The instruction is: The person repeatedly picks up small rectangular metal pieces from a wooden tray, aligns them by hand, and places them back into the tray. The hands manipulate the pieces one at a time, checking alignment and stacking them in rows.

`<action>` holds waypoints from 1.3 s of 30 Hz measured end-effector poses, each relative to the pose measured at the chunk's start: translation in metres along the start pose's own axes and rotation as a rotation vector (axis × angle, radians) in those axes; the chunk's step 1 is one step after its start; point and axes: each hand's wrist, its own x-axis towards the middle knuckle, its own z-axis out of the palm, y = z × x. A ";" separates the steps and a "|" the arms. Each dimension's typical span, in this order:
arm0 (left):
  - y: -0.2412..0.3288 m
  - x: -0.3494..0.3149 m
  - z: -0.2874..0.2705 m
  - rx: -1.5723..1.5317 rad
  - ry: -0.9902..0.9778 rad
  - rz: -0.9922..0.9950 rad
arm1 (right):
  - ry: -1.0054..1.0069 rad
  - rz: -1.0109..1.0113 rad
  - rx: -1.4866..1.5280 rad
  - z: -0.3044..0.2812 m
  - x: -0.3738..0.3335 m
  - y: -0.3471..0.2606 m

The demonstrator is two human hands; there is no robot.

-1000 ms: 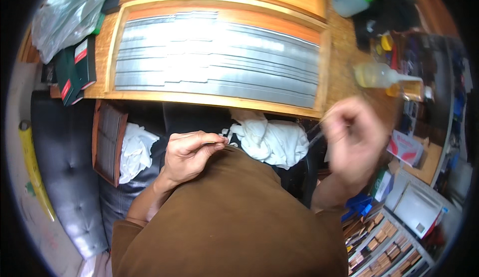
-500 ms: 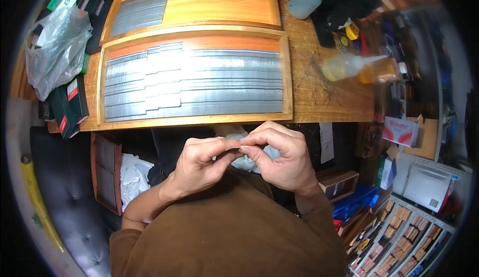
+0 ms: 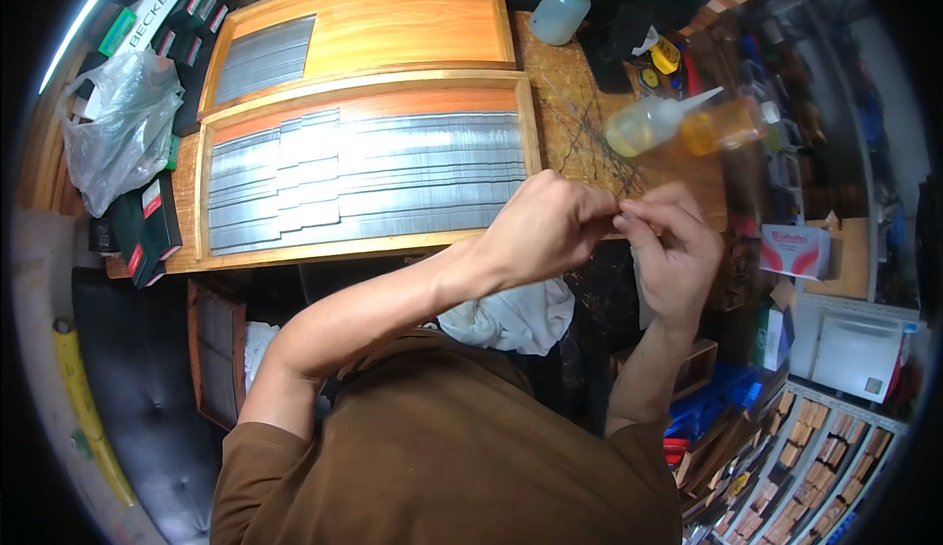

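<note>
My left hand [image 3: 552, 229] and my right hand [image 3: 678, 250] meet over the table's right front edge, fingertips pinched together. What they hold is too small to make out. Beside my left hand lies a shallow wooden tray [image 3: 535, 137] filled with rows of thin grey metal strips [image 3: 432, 177]. Thin dark needle-like pieces [image 3: 589, 142] are scattered on the wooden table [image 3: 550, 79] just beyond my fingers. A clear squeeze bottle [image 3: 638, 131] of pale yellow liquid stands behind my right hand, next to an amber bottle [image 3: 717, 131].
Farther back is a second wooden tray [image 3: 413, 29], partly filled with strips. A green-tipped squeeze bottle [image 3: 561, 13] stands at its right. Dark boxes [image 3: 147, 226] and a plastic bag [image 3: 123, 128] crowd the left. White cloth [image 3: 516, 314] lies below the table edge.
Both hands have moved right and forward, from in front of my chest to the table's right front edge, still pinched together. The view has shifted slightly.
</note>
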 end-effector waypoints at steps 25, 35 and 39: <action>-0.021 -0.162 -0.071 -0.700 0.109 -1.177 | -0.229 0.959 0.959 0.175 -0.098 0.035; 0.014 -0.214 -0.089 0.185 0.186 -0.468 | -0.459 0.289 0.590 0.184 -0.084 -0.005; 0.019 -0.233 -0.090 0.189 0.310 -0.481 | -0.574 0.268 0.663 0.204 -0.076 -0.005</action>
